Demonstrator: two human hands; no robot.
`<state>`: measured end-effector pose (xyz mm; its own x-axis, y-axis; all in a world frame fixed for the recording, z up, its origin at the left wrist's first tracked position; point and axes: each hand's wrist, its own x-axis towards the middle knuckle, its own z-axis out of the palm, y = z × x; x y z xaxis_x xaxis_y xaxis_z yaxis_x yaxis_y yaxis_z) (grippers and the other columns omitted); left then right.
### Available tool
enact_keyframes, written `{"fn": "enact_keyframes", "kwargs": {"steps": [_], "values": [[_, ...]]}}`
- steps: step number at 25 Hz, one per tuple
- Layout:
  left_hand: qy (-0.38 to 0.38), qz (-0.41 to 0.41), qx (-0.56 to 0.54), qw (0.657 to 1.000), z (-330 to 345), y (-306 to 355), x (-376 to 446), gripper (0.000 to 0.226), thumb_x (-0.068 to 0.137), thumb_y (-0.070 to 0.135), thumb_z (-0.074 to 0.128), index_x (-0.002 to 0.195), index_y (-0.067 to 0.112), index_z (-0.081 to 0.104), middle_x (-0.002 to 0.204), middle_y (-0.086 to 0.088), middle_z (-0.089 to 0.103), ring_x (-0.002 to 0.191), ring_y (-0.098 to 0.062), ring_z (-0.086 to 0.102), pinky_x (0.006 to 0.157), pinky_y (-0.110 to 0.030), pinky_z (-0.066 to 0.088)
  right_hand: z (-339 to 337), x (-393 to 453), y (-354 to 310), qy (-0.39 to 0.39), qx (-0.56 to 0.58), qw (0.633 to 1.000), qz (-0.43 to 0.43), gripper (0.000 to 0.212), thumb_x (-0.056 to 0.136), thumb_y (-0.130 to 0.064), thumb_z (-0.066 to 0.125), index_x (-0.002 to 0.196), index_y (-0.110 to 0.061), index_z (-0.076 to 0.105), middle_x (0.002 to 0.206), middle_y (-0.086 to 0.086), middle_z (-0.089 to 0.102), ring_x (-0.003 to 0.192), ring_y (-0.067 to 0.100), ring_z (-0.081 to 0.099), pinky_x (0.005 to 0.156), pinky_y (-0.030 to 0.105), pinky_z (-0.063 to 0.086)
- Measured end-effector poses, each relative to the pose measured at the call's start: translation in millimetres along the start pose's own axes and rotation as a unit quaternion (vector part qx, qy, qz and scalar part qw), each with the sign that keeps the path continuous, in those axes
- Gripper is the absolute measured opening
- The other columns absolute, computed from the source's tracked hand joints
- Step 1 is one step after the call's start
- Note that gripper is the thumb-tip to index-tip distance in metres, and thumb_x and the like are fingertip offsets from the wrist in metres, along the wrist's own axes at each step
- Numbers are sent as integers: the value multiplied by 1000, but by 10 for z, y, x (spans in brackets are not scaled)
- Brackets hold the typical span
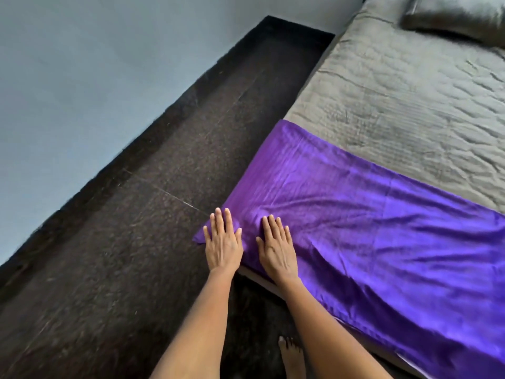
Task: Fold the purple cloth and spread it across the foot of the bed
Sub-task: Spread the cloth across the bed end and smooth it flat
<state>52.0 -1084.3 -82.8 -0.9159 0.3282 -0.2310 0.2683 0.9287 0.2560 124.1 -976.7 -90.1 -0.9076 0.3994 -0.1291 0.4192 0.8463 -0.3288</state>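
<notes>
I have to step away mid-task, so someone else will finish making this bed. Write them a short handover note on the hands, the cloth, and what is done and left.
Left hand: open, fingers straight, pressing flat on the corner of the purple cloth at the bed's edge.
Right hand: open, flat on the cloth just beside the left.
Cloth: lies as a long folded band across the foot of the bed, over the grey sheet; its near corner overhangs the edge slightly. Pillow sits at the far end.
Done: folding and laying out, as far as can be seen.
Left: smooth the remaining wrinkles along the band and check the end out of view on the right.
</notes>
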Motion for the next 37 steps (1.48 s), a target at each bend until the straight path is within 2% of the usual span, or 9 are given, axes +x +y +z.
{"fn": "enact_keyframes", "kwargs": {"steps": [3, 10, 15, 18, 21, 24, 29, 33, 37], "values": [[-16, 27, 61, 998, -51, -35, -118, 64, 97, 24, 36, 150, 12, 1, 159, -12, -1, 148, -29, 2, 119, -50, 7, -44, -175, 107, -18, 18, 996, 80, 72, 87, -47, 4, 149, -14, 20, 158, 4, 19, 148, 19, 13, 120, 37, 4], [-58, 199, 100, 973, -25, 630, -581, 60, 99, 26, 31, 149, 10, 2, 160, -10, -6, 148, -25, -3, 120, -47, 3, -382, -1319, 1133, 37, 58, 914, 399, 56, 99, -38, 30, 150, -17, 17, 159, 3, 15, 148, 18, 9, 120, 44, 8], [-85, 290, 107, 947, 409, 1602, -1023, 61, 99, 29, 29, 149, 10, -1, 160, -9, -6, 148, -23, -3, 120, -46, 2, -561, -1497, 1658, 20, 24, 965, 262, 63, 93, -45, 13, 150, -17, 20, 159, 3, 17, 148, 18, 10, 120, 40, 4], [-97, 331, 103, 933, 780, 2176, -1372, 60, 100, 31, 27, 149, 11, 0, 160, -7, -5, 148, -21, -3, 120, -44, 1, -564, -1658, 2233, 7, 18, 962, 272, 56, 99, -39, 21, 151, -18, 14, 160, 2, 10, 149, 17, 3, 121, 40, 1], [-132, 341, 99, 925, 1152, 2641, -1849, 61, 99, 35, 27, 150, 12, 2, 160, -8, -5, 148, -21, -3, 120, -43, 1, -678, -2074, 2903, 30, -4, 963, 267, 73, 86, -49, 0, 151, -19, 15, 160, 2, 11, 149, 18, 6, 120, 40, 1], [-126, 306, 58, 942, 1492, 3295, -2432, 62, 99, 36, 27, 149, 12, 0, 159, -10, -7, 148, -23, -4, 121, -42, 1, -825, -2600, 3652, 43, -37, 972, 227, 77, 81, -48, -2, 150, -19, 16, 159, 3, 14, 148, 19, 8, 117, 35, -5], [-138, 360, 52, 921, 1838, 4144, -3049, 60, 96, 38, 13, 149, 12, -1, 160, -7, -5, 148, -20, -4, 121, -39, 0, -1094, -3192, 4364, 76, -8, 943, 323, 68, 86, -38, 16, 145, -9, 33, 152, 11, 33, 143, 24, 29, 118, 37, 9], [-122, 357, 36, 925, 1967, 4556, -3290, 72, 85, 43, -1, 149, 12, 2, 160, -6, 0, 148, -19, 0, 120, -37, 0, -1223, -3375, 4527, 59, 15, 952, 299, 55, 82, -31, 35, 129, -11, 56, 133, 11, 58, 124, 26, 55, 107, 42, 23], [-155, 404, 70, 899, 2057, 4801, -3459, 81, 77, 46, -11, 150, 14, 6, 160, -4, 2, 149, -18, 1, 121, -38, 1, -1390, -3535, 4883, 73, 48, 919, 385, 58, 91, -36, 21, 141, -15, 41, 149, 10, 39, 141, 25, 33, 116, 45, 19]]}}
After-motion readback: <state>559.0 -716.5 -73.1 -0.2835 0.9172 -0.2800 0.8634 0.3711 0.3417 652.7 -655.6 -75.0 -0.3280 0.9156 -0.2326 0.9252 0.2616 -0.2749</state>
